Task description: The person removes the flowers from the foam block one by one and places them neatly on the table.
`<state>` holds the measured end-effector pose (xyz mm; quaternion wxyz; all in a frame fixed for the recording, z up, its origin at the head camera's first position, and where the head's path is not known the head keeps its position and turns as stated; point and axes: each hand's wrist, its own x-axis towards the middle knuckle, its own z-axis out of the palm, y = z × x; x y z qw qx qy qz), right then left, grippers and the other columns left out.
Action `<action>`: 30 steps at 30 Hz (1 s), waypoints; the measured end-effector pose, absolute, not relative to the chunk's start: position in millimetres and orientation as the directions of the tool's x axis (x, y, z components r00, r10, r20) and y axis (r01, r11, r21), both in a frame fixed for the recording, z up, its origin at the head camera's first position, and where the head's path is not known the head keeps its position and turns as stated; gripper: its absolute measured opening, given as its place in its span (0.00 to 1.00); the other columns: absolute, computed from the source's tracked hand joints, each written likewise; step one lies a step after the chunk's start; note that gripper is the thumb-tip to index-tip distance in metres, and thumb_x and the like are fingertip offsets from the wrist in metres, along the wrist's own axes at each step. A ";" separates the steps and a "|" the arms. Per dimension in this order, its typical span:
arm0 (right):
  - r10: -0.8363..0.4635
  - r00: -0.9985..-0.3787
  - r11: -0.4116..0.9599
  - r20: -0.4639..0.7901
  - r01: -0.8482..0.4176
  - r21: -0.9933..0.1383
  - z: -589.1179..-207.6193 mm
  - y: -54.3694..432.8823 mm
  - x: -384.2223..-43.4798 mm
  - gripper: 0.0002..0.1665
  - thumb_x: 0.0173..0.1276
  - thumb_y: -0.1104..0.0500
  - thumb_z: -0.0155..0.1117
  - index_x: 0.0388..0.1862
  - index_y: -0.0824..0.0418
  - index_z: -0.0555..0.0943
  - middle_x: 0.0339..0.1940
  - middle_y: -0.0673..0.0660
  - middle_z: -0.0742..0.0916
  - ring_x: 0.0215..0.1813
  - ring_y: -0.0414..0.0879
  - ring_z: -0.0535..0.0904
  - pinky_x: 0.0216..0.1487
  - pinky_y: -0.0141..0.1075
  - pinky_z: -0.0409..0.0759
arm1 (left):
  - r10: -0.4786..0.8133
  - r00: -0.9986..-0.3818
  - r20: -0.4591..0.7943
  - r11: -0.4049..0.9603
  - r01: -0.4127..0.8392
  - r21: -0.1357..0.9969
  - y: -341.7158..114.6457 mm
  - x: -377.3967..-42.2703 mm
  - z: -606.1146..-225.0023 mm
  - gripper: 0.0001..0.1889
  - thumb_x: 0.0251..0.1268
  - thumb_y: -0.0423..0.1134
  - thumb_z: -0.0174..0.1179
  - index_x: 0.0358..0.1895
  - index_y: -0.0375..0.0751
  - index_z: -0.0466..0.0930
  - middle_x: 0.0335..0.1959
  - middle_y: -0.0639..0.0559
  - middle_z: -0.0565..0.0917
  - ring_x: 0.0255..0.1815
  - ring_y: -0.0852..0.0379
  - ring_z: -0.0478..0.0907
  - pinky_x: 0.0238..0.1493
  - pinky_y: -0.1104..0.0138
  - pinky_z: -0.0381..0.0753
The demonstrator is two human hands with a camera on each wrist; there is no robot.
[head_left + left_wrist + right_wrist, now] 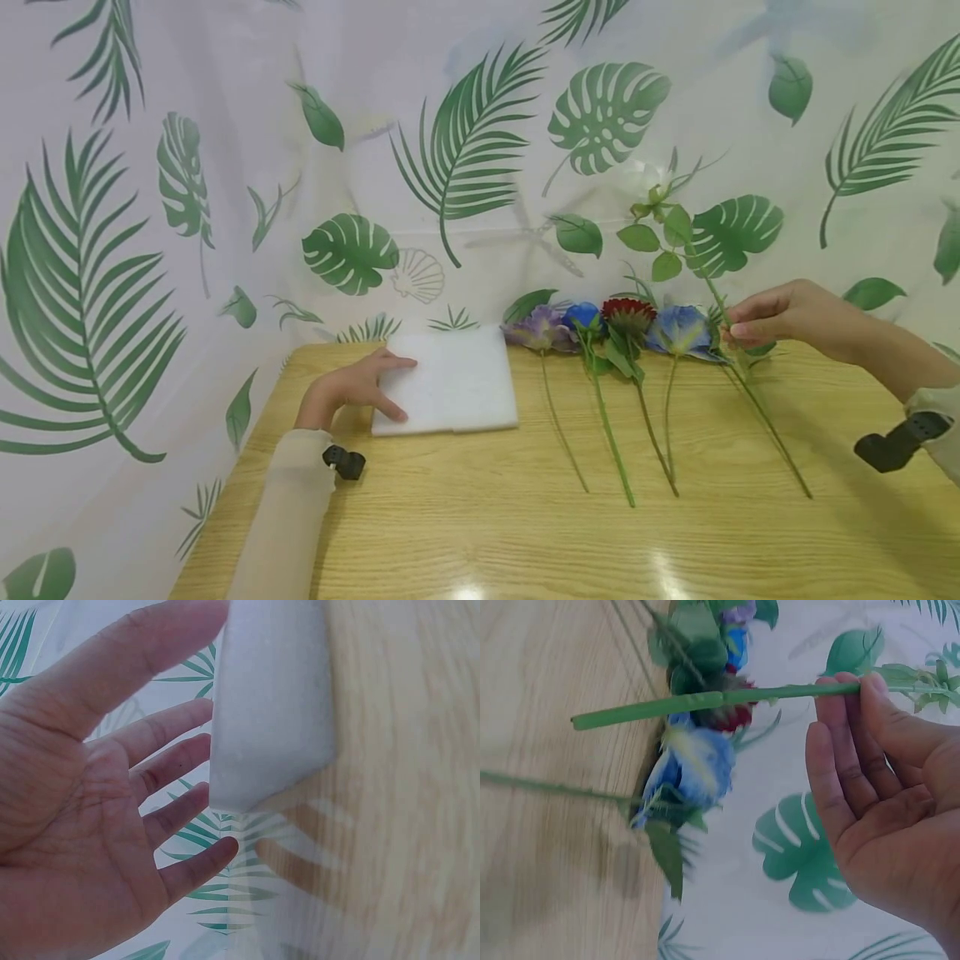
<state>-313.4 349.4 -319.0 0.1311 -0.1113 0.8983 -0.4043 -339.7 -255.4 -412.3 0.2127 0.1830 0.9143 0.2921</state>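
Observation:
My right hand (780, 317) pinches the green stem (780, 692) of a white flower (654, 187) between thumb and fingertips. The flower is raised and tilted, its leaves spread below the pale bloom, which blends into the backdrop. My left hand (356, 387) rests on the left part of a white foam-like slab (457, 383), with thumb and fingers extended. In the left wrist view the fingers (176, 817) are straight and spread beside the slab's edge. Under the raised flower lies a blue flower (681, 329); another stem (772, 442) runs toward the front right, its bloom hidden.
On the wooden table (450, 517), left of the blue flower, lie a purple flower (542, 329), a bright blue flower (582, 317) and a dark red flower (628, 315), stems toward the front. A leaf-printed white cloth (360, 183) hangs behind and at the left.

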 end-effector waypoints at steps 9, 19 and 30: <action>-0.220 -0.955 0.695 -0.197 -0.012 -0.719 -327.8 395.4 -313.6 0.32 0.77 0.58 0.61 0.69 0.81 0.68 0.43 0.44 0.92 0.45 0.35 0.88 0.47 0.33 0.87 | 0.459 -0.842 -0.283 0.762 0.209 0.613 -255.9 -337.2 -412.1 0.50 0.51 0.43 0.80 0.78 0.42 0.63 0.76 0.36 0.57 0.78 0.36 0.55 0.78 0.40 0.55; -0.160 -0.951 0.695 -0.266 0.083 -0.714 -340.5 431.0 -312.1 0.32 0.80 0.61 0.54 0.70 0.84 0.63 0.45 0.42 0.91 0.44 0.29 0.86 0.50 0.33 0.86 | 0.453 -0.846 -0.283 0.769 0.210 0.604 -257.6 -337.8 -413.9 0.50 0.50 0.43 0.80 0.78 0.43 0.63 0.75 0.36 0.58 0.78 0.36 0.56 0.78 0.40 0.56; -0.136 -0.948 0.695 -0.287 0.115 -0.709 -356.9 447.9 -307.0 0.29 0.78 0.63 0.57 0.64 0.87 0.65 0.41 0.47 0.91 0.40 0.31 0.87 0.47 0.35 0.88 | 0.448 -0.849 -0.280 0.769 0.207 0.605 -257.7 -337.5 -412.8 0.50 0.51 0.43 0.79 0.78 0.44 0.63 0.75 0.37 0.59 0.78 0.37 0.56 0.78 0.41 0.56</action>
